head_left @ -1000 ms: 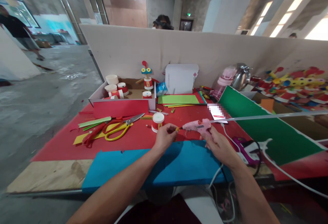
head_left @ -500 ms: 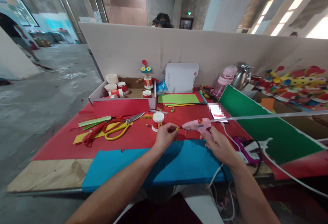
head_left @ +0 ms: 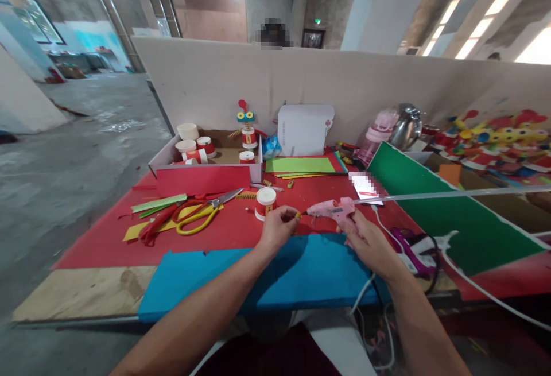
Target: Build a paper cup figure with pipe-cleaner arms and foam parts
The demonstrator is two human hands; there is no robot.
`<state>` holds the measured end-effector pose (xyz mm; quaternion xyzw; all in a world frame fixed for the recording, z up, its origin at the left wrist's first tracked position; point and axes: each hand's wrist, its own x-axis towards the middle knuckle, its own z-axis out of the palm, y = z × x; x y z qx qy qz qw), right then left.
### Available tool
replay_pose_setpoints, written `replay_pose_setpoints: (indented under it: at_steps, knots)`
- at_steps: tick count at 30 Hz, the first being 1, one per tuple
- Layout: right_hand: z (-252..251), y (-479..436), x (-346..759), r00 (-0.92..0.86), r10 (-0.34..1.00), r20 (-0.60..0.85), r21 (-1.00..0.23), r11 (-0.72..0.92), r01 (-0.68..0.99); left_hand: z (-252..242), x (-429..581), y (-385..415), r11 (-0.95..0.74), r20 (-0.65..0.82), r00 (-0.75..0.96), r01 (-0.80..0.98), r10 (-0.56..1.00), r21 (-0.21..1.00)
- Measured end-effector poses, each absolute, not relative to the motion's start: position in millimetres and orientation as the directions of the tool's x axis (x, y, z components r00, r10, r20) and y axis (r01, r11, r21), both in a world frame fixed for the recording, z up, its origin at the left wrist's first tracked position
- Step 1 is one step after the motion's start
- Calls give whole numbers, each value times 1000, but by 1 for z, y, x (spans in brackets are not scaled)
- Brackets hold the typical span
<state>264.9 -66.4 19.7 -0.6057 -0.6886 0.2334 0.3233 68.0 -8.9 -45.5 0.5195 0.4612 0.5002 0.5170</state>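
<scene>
My right hand (head_left: pixel 367 239) is wrapped round the handle of a pink glue gun (head_left: pixel 333 209), with a long clear glue stick (head_left: pixel 424 195) running out of its back. Its nozzle points left and meets, or nearly meets, a small yellow paper piece (head_left: pixel 298 215) pinched in the fingertips of my left hand (head_left: pixel 278 229). Most of that piece is hidden by the fingers. Just behind my left hand a red and white paper cup (head_left: pixel 262 208) stands upside down. A folded paper spring (head_left: pixel 246 196) sticks out at the cup's left side.
Yellow-handled scissors (head_left: pixel 202 218) and paper strips (head_left: pixel 161 204) lie left. Behind stand a box of cups (head_left: pixel 202 181) and a stack of green paper (head_left: pixel 299 165). To the right are a phone (head_left: pixel 365 189), a purple device with cables (head_left: pixel 415 252) and a green-sided box (head_left: pixel 447 209).
Both hands and the glue gun have stayed almost still. A person at the far left of the background has gone out of view.
</scene>
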Motion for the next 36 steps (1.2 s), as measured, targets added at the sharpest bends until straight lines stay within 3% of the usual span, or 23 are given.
replay_pose_setpoints:
  at_steps: [8, 12, 23, 36]
  knots:
    - [21, -68, 263, -63, 989, 130, -735, 139, 664, -46, 69, -9, -17, 21, 73, -61, 997, 998]
    - [24, -68, 262, -30, 990, 140, -764, 128, 632, -46, 68, -7, 49, -32, 102, -162, 994, 986]
    - [18, -68, 256, 47, 999, -21, -954, -34, 299, -36, 67, -10, 309, -224, 222, -505, 949, 806]
    - [15, -66, 257, 98, 995, -35, -963, -60, 262, -34, 68, -11, 345, -253, 238, -544, 938, 765]
